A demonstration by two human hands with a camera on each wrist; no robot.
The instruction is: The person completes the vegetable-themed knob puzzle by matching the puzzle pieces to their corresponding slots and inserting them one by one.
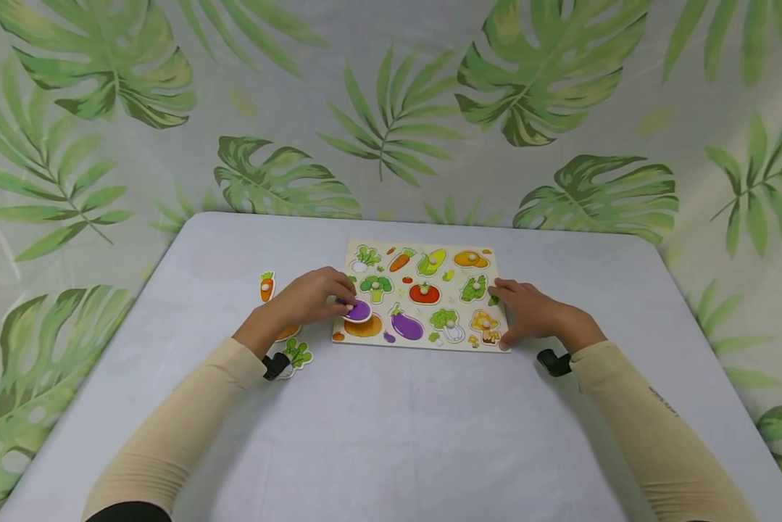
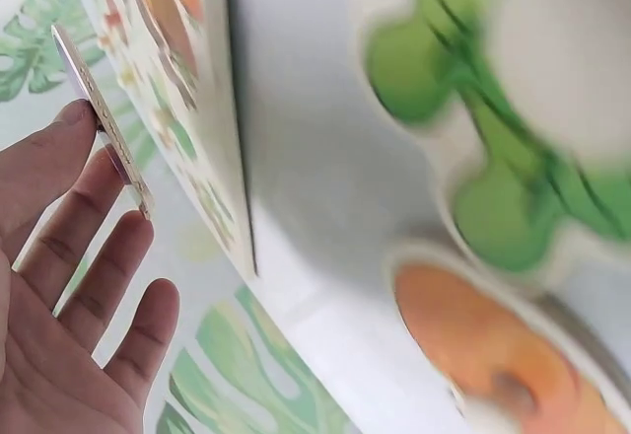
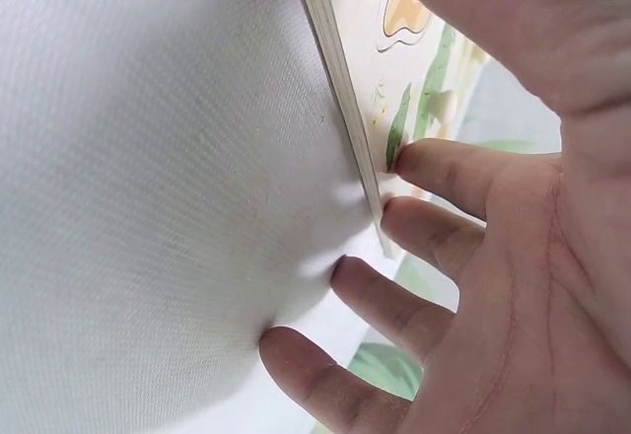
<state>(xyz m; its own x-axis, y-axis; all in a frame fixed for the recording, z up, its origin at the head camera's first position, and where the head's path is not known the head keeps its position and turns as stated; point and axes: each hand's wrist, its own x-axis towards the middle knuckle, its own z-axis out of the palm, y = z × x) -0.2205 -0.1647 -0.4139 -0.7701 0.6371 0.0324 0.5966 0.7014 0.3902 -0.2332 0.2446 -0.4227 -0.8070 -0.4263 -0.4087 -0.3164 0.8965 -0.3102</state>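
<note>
Between thumb and fingers, my left hand pinches a purple oval piece over the lower left of the vegetable puzzle board, partly covering the orange pumpkin picture. The left wrist view has the piece edge-on in the hand, some fingers extended. At the board's right edge, my right hand rests with spread fingers. In the right wrist view, fingertips of that hand touch the board's rim and others rest on the white cloth.
Left of the board lie a carrot piece, an orange piece partly behind the left wrist, and a leafy green-topped piece. Behind the white table hangs a leaf-patterned cloth.
</note>
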